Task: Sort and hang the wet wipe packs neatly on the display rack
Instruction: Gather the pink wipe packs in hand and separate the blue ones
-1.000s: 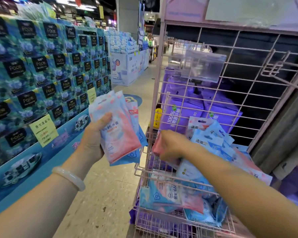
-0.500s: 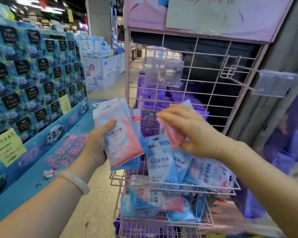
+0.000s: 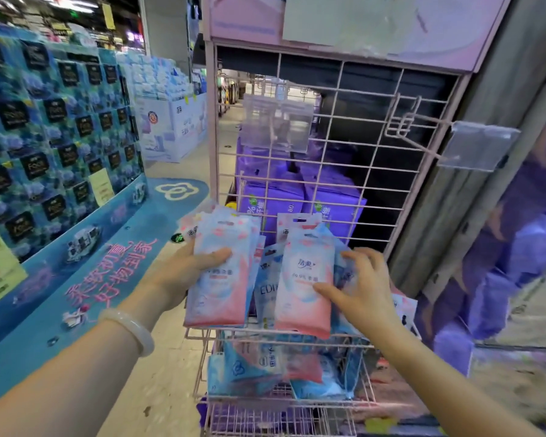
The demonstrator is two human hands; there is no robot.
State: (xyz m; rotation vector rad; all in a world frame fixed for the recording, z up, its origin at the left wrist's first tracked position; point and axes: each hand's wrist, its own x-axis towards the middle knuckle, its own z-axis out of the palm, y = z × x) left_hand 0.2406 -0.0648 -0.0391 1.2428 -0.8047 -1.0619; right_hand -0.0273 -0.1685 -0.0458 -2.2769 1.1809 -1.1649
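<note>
Left hand (image 3: 186,272) raised, thumb across front of a gripped stack, bracelet on wrist. Right hand (image 3: 360,288) reaches in from right, thumb and fingers pinching one pack.

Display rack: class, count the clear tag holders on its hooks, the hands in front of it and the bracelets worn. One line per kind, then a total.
Clear tag holders: 2
Hands: 2, the left hand holding a stack of packs, the right hand pinching a pink pack
Bracelets: 1
Total: 5
</note>
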